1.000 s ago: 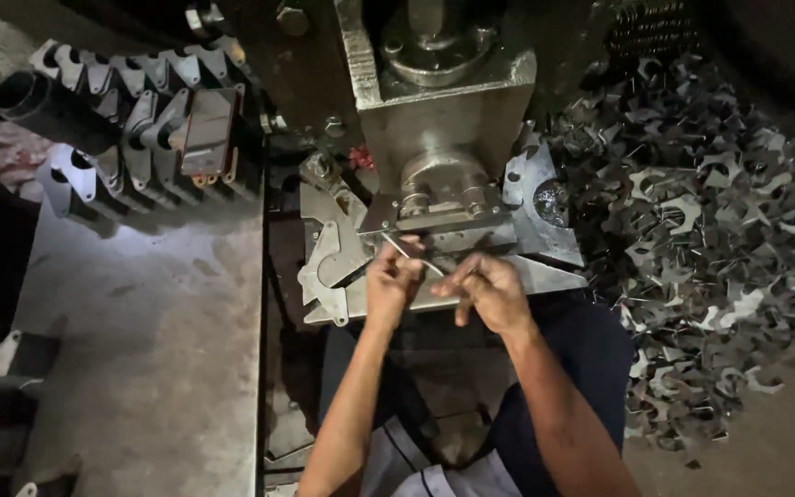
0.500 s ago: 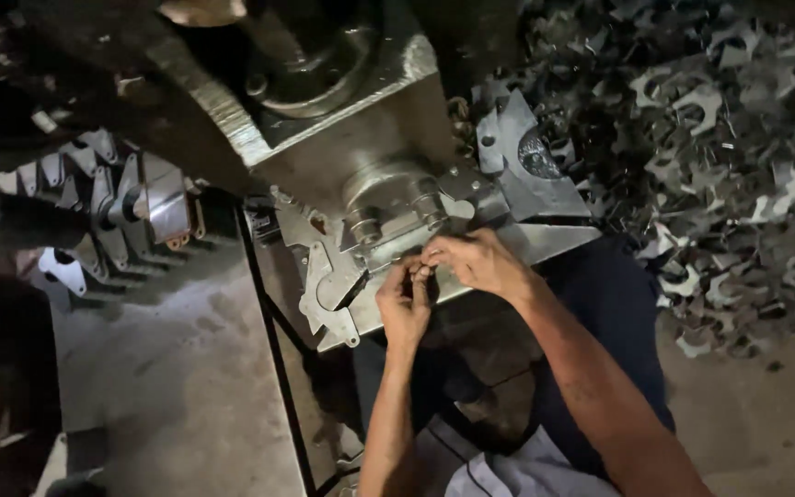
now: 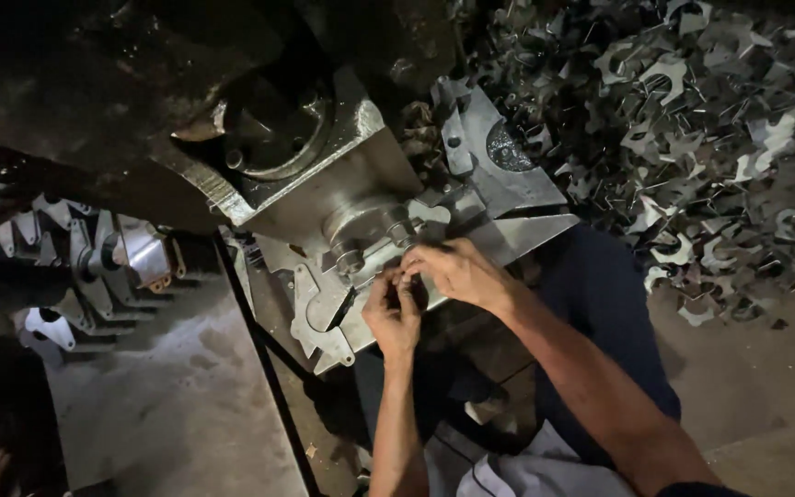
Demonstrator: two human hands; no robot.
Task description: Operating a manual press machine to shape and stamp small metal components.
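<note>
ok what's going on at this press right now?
A seated person has both hands together at the front of a heavy metal press. The left hand and right hand meet over the flat steel bed plate, just below the round die block. Whether they pinch a small part cannot be told. A big heap of stamped metal pieces lies to the person's right, and a row of similar pieces stands on the left.

Your left hand (image 3: 395, 313) and right hand (image 3: 457, 271) meet fingertip to fingertip, hiding whatever small piece sits between them. The press (image 3: 259, 138) runs off the top edge into darkness, and the scrap pile (image 3: 692, 129) is cut off at right.
</note>
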